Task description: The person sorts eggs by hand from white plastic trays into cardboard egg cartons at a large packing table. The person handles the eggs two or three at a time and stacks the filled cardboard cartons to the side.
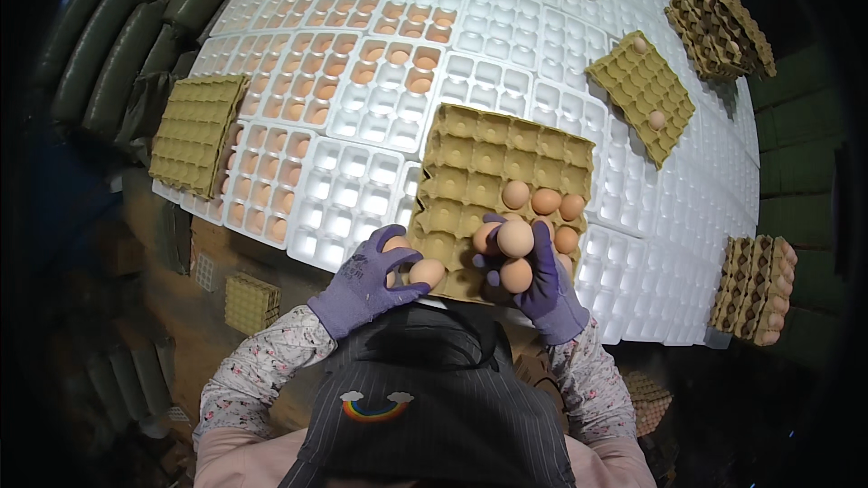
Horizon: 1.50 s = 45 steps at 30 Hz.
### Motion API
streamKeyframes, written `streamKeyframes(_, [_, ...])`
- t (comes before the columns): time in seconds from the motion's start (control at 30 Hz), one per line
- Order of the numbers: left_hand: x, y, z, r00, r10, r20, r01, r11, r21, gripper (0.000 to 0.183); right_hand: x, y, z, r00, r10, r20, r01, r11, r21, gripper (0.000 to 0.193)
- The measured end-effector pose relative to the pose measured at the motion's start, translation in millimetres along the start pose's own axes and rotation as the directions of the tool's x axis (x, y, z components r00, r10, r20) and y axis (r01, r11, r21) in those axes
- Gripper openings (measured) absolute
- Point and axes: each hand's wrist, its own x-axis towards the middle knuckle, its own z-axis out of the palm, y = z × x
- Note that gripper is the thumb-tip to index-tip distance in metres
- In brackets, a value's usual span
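Observation:
Both of my hands wear purple gloves. My left hand (358, 287) curls around brown eggs, with one egg (427, 273) showing between thumb and fingers. My right hand (553, 300) clutches several eggs together, among them a paler egg (516, 238) on top. Both hands are over the near edge of a yellowish pulp egg tray (470, 158). A few eggs sit in that tray's right side, such as a brown egg (545, 201); its other visible cups hold nothing. My right hand hides some of the near right cups.
White foam trays (348, 194) cover the table, several holding eggs at the left. A pulp tray (644, 95) with two eggs lies at right. Stacked pulp trays stand at the far right (719, 32), left (194, 140) and right edge (750, 294). Dark sacks (99, 45) line the left.

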Motion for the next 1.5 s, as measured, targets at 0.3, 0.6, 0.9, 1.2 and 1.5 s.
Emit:
streamKeyframes(0.3, [133, -104, -139, 0.915, -0.165, -0.367, 0.318, 0.855, 0.408, 0.05, 192, -7, 48, 0.89, -0.456, -0.007, 0.272, 0.544, -0.794, 0.045])
streamKeyframes(0.6, [209, -150, -125, 0.979, -0.196, -0.064, 0.19, 0.737, 0.649, 0.037, 339, 32, 50, 0.982, -0.185, -0.027, -0.022, 0.025, -0.999, 0.031])
streamKeyframes(0.9, [196, -162, -127, 0.999, -0.013, -0.037, 0.017, 0.994, 0.111, 0.045, 295, 23, 67, 0.997, 0.078, 0.023, 0.032, -0.114, -0.993, 0.025])
streamKeyframes(1.2, [178, -213, -58, 0.935, 0.1, -0.341, 0.048, 0.916, 0.399, 0.066, 265, 56, 89, 0.974, -0.226, 0.022, -0.016, -0.164, -0.986, 0.034])
streamKeyframes(1.5, [154, -111, -68, 0.923, 0.172, -0.344, -0.165, 0.985, 0.051, 0.042, 63, -25, -20, 0.918, -0.211, -0.337, -0.226, 0.419, -0.879, 0.032])
